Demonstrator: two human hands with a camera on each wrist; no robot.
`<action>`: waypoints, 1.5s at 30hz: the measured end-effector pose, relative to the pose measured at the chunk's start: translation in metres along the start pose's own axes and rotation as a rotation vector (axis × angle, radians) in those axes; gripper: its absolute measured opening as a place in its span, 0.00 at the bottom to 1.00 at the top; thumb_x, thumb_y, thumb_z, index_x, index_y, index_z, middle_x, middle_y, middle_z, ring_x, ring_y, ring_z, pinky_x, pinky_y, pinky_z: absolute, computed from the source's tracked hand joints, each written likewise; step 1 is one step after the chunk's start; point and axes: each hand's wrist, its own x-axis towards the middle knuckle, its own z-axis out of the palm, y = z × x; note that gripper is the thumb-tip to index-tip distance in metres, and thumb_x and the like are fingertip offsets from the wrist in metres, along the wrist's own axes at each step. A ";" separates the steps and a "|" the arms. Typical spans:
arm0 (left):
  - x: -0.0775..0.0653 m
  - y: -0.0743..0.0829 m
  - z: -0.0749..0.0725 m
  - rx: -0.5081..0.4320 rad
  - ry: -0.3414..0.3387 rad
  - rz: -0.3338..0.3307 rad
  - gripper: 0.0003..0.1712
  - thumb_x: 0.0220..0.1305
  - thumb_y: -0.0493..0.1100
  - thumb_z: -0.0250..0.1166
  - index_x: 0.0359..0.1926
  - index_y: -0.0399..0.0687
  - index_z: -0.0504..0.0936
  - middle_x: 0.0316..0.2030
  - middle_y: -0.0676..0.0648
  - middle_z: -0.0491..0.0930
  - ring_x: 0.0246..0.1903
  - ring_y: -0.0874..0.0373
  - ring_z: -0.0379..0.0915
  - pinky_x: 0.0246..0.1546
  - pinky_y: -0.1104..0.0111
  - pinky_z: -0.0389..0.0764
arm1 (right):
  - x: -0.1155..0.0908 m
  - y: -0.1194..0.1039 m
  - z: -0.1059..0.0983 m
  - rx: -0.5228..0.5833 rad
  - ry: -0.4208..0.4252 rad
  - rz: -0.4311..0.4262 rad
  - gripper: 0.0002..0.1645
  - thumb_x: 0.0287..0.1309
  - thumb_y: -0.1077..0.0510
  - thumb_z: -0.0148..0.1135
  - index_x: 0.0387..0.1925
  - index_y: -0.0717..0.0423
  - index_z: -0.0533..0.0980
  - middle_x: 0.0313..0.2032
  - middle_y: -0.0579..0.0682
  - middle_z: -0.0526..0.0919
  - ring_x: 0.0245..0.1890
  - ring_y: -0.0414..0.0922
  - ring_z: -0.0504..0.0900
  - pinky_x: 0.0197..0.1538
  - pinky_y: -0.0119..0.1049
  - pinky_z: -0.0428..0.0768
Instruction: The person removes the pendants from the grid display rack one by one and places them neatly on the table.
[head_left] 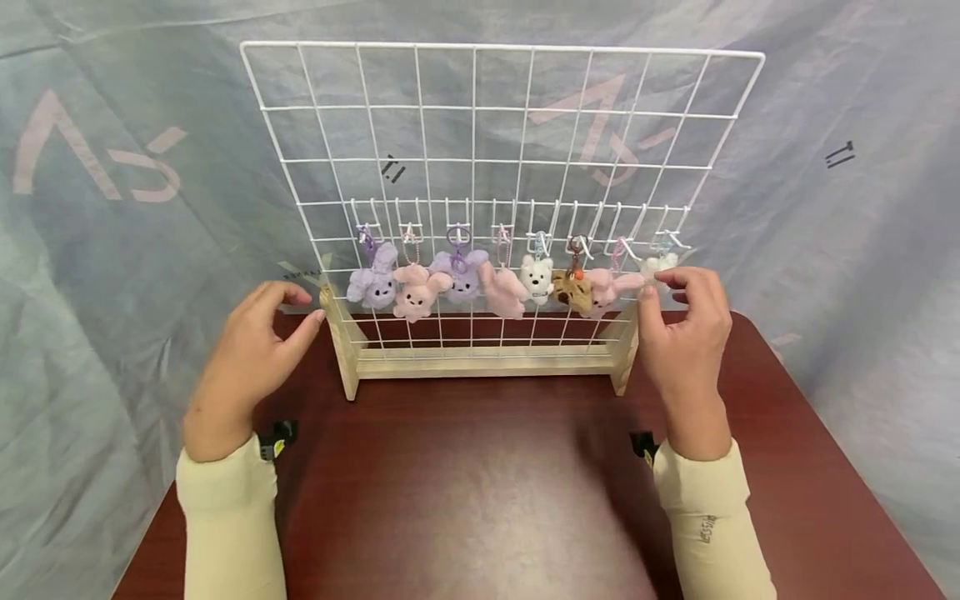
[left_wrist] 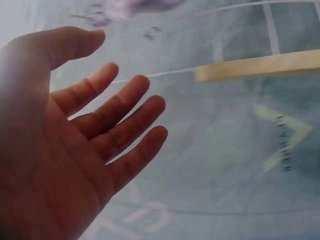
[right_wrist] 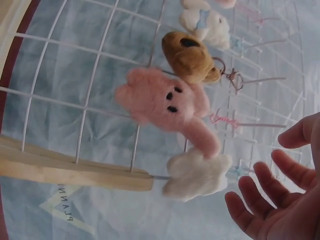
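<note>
My left hand (head_left: 255, 354) hovers by the left post of a white wire grid rack (head_left: 474, 158), thumb and fingers apart and holding nothing. In the left wrist view its palm (left_wrist: 65, 160) is bare. At the other end my right hand (head_left: 686, 329) is beside a white plush keychain (head_left: 663, 265) on the last hook. The right wrist view shows a gap between those fingertips (right_wrist: 235, 200) and that plush. Next to it hang a pink rabbit plush (right_wrist: 157, 97) and a brown plush (right_wrist: 187, 57). A white bear plush (head_left: 537, 279) follows further left.
Purple rabbit plushes (head_left: 373, 279) and pink ones (head_left: 416, 292) hang along the left half of the hook row. A wooden stand (head_left: 483, 367) carries the grid on a dark red table (head_left: 472, 483). Grey printed cloth (head_left: 112, 250) covers the background.
</note>
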 end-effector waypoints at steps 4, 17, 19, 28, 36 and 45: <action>0.007 -0.015 0.009 -0.032 -0.108 -0.114 0.22 0.75 0.49 0.65 0.60 0.39 0.75 0.53 0.37 0.81 0.54 0.38 0.78 0.55 0.51 0.73 | 0.004 0.006 0.003 -0.017 -0.007 0.060 0.16 0.63 0.61 0.63 0.49 0.67 0.81 0.46 0.66 0.80 0.48 0.54 0.79 0.52 0.25 0.72; 0.027 -0.032 0.031 -0.136 -0.287 -0.245 0.45 0.81 0.62 0.53 0.85 0.49 0.46 0.76 0.32 0.66 0.70 0.28 0.69 0.69 0.35 0.70 | 0.008 0.021 0.005 -0.015 0.011 0.153 0.20 0.62 0.61 0.67 0.53 0.66 0.79 0.47 0.30 0.69 0.49 0.31 0.70 0.51 0.23 0.71; 0.028 -0.033 0.037 -0.171 -0.316 -0.267 0.47 0.81 0.64 0.51 0.86 0.53 0.41 0.80 0.33 0.61 0.75 0.28 0.62 0.72 0.34 0.65 | 0.008 0.021 0.003 -0.017 0.021 0.165 0.21 0.62 0.61 0.67 0.54 0.66 0.78 0.48 0.23 0.64 0.49 0.27 0.67 0.52 0.23 0.70; 0.041 -0.041 0.066 -0.483 -0.025 -0.199 0.32 0.86 0.55 0.44 0.79 0.42 0.64 0.68 0.32 0.77 0.69 0.46 0.74 0.71 0.64 0.71 | 0.011 0.027 0.003 -0.022 0.022 0.158 0.24 0.63 0.59 0.67 0.57 0.67 0.75 0.49 0.23 0.60 0.54 0.36 0.68 0.54 0.25 0.67; 0.055 -0.045 0.090 -0.779 0.274 -0.099 0.30 0.87 0.50 0.41 0.56 0.30 0.81 0.40 0.53 0.90 0.45 0.63 0.86 0.53 0.67 0.77 | 0.013 0.031 0.011 -0.016 0.038 0.163 0.24 0.61 0.59 0.69 0.56 0.65 0.77 0.52 0.49 0.72 0.53 0.46 0.70 0.56 0.29 0.65; 0.064 -0.048 0.095 -0.765 0.284 -0.140 0.40 0.87 0.55 0.34 0.35 0.35 0.85 0.27 0.56 0.85 0.27 0.66 0.80 0.35 0.71 0.78 | 0.013 0.031 0.019 -0.004 0.023 0.163 0.23 0.62 0.59 0.69 0.57 0.64 0.77 0.56 0.64 0.73 0.57 0.51 0.72 0.59 0.32 0.67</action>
